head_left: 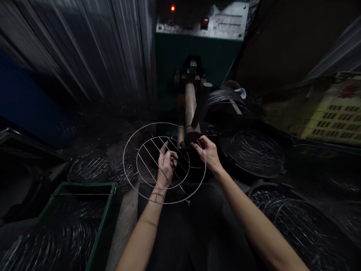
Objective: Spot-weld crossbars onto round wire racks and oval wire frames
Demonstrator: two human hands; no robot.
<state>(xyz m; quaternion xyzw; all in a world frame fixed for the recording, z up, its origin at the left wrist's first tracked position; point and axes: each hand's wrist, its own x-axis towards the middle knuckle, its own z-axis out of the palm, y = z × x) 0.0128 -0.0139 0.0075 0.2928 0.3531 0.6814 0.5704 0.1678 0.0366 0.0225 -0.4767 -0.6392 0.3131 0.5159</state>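
One round wire rack (147, 166) is held up just before the metal cylinder (190, 101) of a green machine (203, 47), the right hand (208, 152) pinching its rim with fingers nearly together. Beneath its bars the left hand (167, 162) is half curled, its grip uncertain; farther out stand a green crate (93, 184) and heaped wire (255, 150).

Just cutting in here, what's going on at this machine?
A person has both hands around a round wire rack in front of a green machine with a red light glowing. The left hand is behind the rack's bars; the right hand has its fingertips near the end of the machine's thick metal arm. Its exact grip is unclear. Wire pieces lie in a green crate at left.
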